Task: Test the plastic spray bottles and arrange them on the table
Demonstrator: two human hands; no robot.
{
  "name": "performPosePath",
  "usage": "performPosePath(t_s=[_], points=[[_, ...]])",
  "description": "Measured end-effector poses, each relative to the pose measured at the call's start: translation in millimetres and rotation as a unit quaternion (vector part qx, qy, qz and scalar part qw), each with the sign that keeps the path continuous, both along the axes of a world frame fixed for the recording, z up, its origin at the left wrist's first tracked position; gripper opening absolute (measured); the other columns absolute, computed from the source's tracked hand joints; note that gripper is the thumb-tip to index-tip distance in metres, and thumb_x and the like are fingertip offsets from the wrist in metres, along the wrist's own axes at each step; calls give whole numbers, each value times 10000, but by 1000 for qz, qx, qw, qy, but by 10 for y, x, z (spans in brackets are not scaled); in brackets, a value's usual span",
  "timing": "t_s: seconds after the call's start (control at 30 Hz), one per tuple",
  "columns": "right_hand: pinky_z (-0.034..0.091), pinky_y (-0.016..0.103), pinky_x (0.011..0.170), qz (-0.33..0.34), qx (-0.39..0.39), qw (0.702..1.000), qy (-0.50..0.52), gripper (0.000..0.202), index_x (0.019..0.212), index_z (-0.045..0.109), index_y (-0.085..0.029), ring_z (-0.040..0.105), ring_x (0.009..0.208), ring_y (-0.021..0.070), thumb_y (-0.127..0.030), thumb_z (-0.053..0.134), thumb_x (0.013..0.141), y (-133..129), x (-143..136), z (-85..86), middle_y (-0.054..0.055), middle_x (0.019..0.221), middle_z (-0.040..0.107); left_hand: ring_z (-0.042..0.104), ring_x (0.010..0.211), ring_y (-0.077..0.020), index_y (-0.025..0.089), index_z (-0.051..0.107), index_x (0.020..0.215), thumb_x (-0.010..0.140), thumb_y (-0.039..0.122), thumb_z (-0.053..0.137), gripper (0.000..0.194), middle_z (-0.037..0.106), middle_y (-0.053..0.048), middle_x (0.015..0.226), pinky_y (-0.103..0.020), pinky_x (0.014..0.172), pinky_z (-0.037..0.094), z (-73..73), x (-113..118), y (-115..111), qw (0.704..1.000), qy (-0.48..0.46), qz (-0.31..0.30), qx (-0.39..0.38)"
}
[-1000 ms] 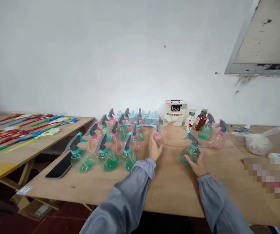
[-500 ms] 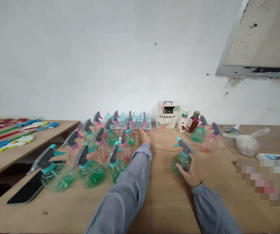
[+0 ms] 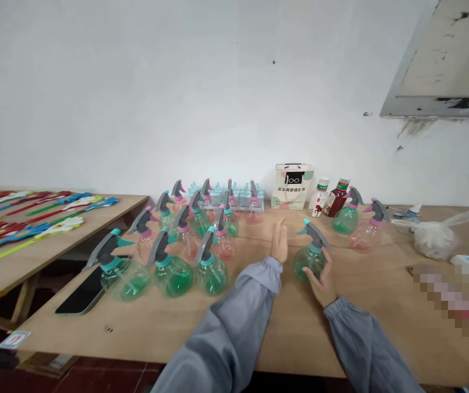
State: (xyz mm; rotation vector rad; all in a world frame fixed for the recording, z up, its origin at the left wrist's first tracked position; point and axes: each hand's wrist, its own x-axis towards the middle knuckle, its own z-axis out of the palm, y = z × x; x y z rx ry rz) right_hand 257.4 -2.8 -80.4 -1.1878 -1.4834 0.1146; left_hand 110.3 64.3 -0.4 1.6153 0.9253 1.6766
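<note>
Our right hand (image 3: 323,282) grips a green spray bottle (image 3: 305,264); our left hand (image 3: 280,241), empty and unclenched, is at its ten o'clock. We're seemingly arranging; moving it calls for level handling.

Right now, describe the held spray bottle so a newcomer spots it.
On the wooden table, find the cream paper bag at the back. Nearer you, slightly right, is the teal-collared green spray bottle: the only one held, in the right grip.
</note>
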Motion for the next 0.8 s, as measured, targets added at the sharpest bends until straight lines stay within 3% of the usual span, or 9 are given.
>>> performPosePath(t_s=[0.1, 0.2, 0.3, 0.4, 0.47, 0.53, 0.6, 0.67, 0.8], points=[[370, 582, 1083, 14, 18, 1000, -20, 750, 1472, 224, -171, 437, 1317, 324, -505, 547, 883, 4, -112, -41, 188, 1406, 418, 443, 1348, -307, 187, 396, 1410, 837, 426, 602, 654, 471, -165, 1436, -481, 1148, 330, 28, 42, -356, 991, 52, -116, 52], [383, 603, 1072, 43, 39, 995, -81, 742, 1494, 200, -198, 446, 1320, 335, -466, 543, 894, -60, -242, -68, 184, 1394, 442, 376, 1388, -374, 194, 380, 1427, 646, 384, 794, 904, 414, -190, 1472, -518, 1166, 279, 110, -49, -586, 994, 82, -66, 37], [418, 589, 1054, 97, 45, 984, -143, 806, 1512, 177, -206, 448, 1327, 345, -433, 600, 865, -186, -347, -38, 186, 1408, 448, 357, 1393, -378, 159, 385, 1409, 644, 260, 753, 855, 400, -215, 1463, -519, 1164, 259, 177, -222, -724, 996, 90, -6, 6], [467, 519, 1030, 162, 48, 966, -195, 698, 1491, 254, -236, 503, 1286, 307, -356, 580, 886, -276, -377, 35, 160, 1388, 495, 498, 1259, -304, 169, 412, 1371, 677, 139, 628, 728, 490, -178, 1366, -485, 1096, 352, 198, -436, -814, 996, 87, 20, -6], [482, 487, 1014, 165, 68, 967, -182, 607, 1455, 308, -250, 553, 1227, 272, -302, 549, 901, -251, -331, 80, 139, 1327, 546, 568, 1148, -269, 173, 474, 1310, 675, 115, 599, 650, 575, -139, 1245, -441, 1025, 419, 191, -579, -846, 996, 77, 26, -25], [497, 487, 975, 100, 106, 984, -106, 582, 1421, 314, -242, 579, 1172, 260, -291, 550, 891, -150, -216, 119, 134, 1280, 552, 608, 1066, -248, 174, 526, 1254, 675, 112, 596, 587, 632, -107, 1126, -397, 958, 460, 170, -698, -850, 997, 52, 29, -51], [509, 497, 925, -28, 143, 989, -1, 592, 1380, 301, -231, 578, 1145, 268, -332, 570, 863, -5, -21, 160, 134, 1265, 518, 632, 1014, -227, 180, 537, 1249, 678, 123, 603, 577, 653, -85, 1080, -371, 928, 473, 146, -779, -829, 997, 20, 24, -70], [482, 534, 938, -166, 159, 970, 75, 606, 1345, 286, -231, 544, 1176, 291, -395, 572, 836, 142, 244, 208, 135, 1284, 467, 646, 978, -202, 191, 538, 1254, 674, 130, 611, 588, 658, -74, 1100, -354, 919, 477, 130, -827, -803, 997, -6, 8, -75], [345, 601, 1048, -292, 136, 940, 115, 668, 1323, 238, -211, 410, 1271, 354, -442, 578, 797, 391, 843, 291, 181, 1336, 356, 673, 899, -179, 206, 587, 1143, 648, 134, 599, 500, 655, -64, 1127, -306, 804, 502, 154, -877, -807, 995, -48, -38, -77]])
